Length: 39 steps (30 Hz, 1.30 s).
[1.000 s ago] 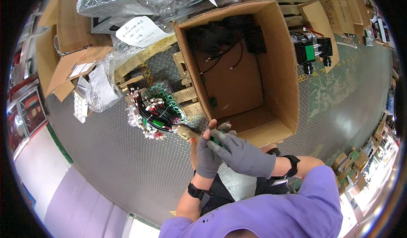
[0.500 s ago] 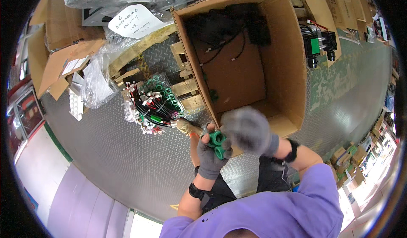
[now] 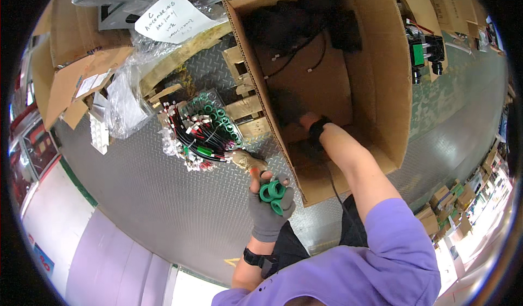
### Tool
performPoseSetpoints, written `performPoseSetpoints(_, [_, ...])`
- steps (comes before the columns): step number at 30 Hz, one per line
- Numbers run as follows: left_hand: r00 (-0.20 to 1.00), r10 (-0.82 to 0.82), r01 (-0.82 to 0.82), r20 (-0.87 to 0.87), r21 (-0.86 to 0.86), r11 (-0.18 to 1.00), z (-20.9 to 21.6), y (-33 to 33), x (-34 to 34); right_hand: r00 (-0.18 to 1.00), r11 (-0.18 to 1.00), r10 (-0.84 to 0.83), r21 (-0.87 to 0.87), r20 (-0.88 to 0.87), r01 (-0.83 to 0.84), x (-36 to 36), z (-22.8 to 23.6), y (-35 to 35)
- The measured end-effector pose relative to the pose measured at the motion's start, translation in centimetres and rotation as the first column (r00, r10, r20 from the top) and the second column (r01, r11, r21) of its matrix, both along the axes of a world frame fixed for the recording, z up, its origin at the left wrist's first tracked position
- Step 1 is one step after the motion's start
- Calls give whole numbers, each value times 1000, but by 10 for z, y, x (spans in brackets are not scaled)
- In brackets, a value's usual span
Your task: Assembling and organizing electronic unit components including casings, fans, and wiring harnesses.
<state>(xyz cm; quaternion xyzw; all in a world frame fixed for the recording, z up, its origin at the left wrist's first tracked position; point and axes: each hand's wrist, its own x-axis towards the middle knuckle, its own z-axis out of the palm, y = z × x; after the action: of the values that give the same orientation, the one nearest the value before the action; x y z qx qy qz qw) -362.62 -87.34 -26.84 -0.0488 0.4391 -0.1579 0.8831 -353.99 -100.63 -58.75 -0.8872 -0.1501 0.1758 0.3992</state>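
Just now R gray-gloved hand [image 3: 289,107] went into deep brown cardboard box [image 3: 379,61], left side; blurred, can't tell grip. L gray-gloved hand [image 3: 265,214], near, outside box, cups shiny green plastic rings [image 3: 265,192] solo.

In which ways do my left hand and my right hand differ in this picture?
Your left hand is outside the cardboard box; your right hand is inside it. Your left hand clearly holds green rings; your right hand is too blurred to show any hold. Both wear black wrist bands.
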Motion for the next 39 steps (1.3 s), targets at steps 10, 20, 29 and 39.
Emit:
performPoseSetpoints(10, [998, -38, 45, -47, 167, 985, -5, 1, -7, 954, 977, 204, -22, -219, -214, 41, 116, 3])
performPoseSetpoints(20, [999, -19, 26, -51, 140, 990, -15, 3, -16, 933, 935, 301, -132, -199, -330, 3, 45, -20])
performPoseSetpoints(29, [996, -32, 47, -88, 162, 986, -22, 5, -17, 922, 919, 324, -161, -212, -359, -20, 83, -9])
performPoseSetpoints(39, [995, 11, 10, -100, 201, 980, -26, 14, -32, 894, 910, 304, -178, -330, -375, -56, 80, -17])
